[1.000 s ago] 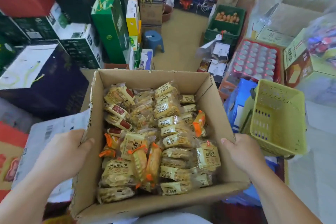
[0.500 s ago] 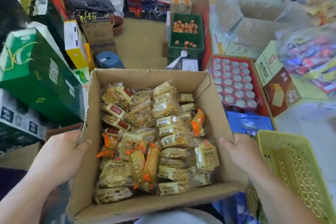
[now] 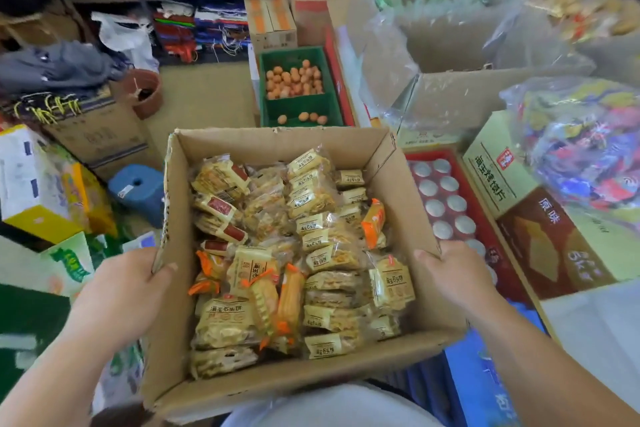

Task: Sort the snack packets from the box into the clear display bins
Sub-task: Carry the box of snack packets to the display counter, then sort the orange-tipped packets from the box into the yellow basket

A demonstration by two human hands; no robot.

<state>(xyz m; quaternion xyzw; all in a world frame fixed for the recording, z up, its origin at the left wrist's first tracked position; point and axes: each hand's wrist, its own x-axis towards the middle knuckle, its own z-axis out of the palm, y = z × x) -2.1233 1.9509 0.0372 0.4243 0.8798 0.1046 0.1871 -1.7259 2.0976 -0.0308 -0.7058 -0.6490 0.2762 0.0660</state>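
My left hand (image 3: 121, 291) and right hand (image 3: 453, 274) grip the box (image 3: 277, 146) by its side walls, thumbs hooked over the rims, close before me. The packets (image 3: 322, 246) fill it loosely: light, crinkly, slippery, likely brittle inside, so I judge the soft cardboard wants support underneath. Several read 海玉石头饼; the carton (image 3: 498, 180) beside reads 原味.

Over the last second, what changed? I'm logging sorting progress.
The box was carried forward, toward the egg crate; the yellow basket left view. Left hand and right hand keep gripping its sides; packets lie as before, none taken.
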